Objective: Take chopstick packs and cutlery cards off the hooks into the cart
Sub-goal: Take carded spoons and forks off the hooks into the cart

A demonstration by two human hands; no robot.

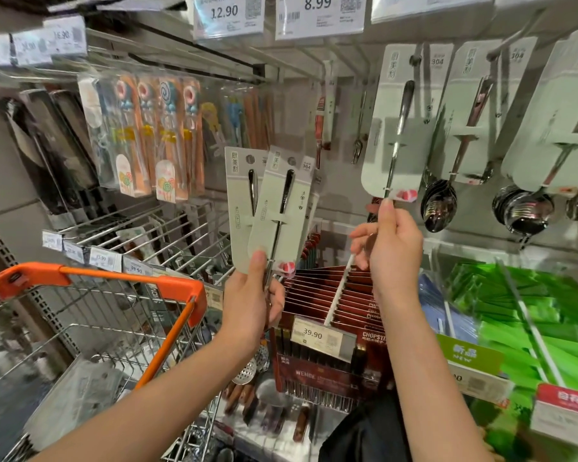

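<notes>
Two hands, left gripping cutlery cards, right pinching hanging card

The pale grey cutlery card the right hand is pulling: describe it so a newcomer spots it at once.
Find the upper row of hooks under the 8.99 price tag, hung with pale grey cutlery cards. It is the leftmost big card there, the right hand pinching its bottom. Its neighbours to the right show large spoon bowls below; this one does not.

White price tags reading 12.90 and 8.99 hung along the top rail. Green packets filled the lower right shelf, beside a red sign. A perforated skimmer lay below.
</notes>
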